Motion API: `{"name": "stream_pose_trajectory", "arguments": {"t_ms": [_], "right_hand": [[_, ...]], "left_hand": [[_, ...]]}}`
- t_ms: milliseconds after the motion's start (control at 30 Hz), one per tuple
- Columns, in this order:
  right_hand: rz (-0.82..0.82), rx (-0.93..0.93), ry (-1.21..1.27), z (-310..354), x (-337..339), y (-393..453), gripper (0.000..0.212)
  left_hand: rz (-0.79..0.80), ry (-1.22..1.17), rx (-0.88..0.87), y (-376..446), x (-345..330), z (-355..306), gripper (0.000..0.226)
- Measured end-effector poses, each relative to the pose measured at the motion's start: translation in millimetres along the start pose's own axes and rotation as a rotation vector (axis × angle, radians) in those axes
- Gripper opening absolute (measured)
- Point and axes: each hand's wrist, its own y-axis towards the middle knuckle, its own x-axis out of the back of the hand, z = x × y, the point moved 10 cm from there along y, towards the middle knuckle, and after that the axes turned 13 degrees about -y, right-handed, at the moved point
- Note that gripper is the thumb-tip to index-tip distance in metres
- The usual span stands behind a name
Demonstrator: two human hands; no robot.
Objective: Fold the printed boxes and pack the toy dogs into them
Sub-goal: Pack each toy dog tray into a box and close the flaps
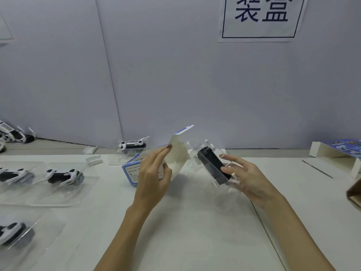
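Observation:
My left hand (154,173) grips a blue-and-white printed box (132,173) at the middle of the table, fingers along its raised white end flap (178,153). My right hand (246,178) holds a black-and-white toy dog in a clear plastic tray (212,165), tilted, its far end close to the box's open end. More toy dogs in clear trays lie at the left (63,176), at the far left (16,175), at the lower left (13,230) and behind the box (132,145).
A flat printed box (340,151) lies at the right by the wall. A brown carton corner (354,190) pokes in at the right edge. More toy dogs (13,134) sit at the far left by the wall. Small white plastic pieces (91,153) lie behind.

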Motion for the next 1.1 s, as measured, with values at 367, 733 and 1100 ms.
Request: {"name": "stream_pose_trajectory", "arguments": {"t_ms": [367,733,1100], "right_hand": [[0.008,0.145,-0.381,16,-8,-6,0.069],[-0.038,0.209,-0.554,16,-12,-3,0.074],[0.117,0.179,-0.509,13,-15,-9,0.07]], "left_hand": [[0.018,-0.056,0.014,-5,-11,-2,0.05],[0.115,0.004,0.011,-12,-24,6,0.051],[0.062,-0.114,0.035,-8,-11,-1,0.054]]}}
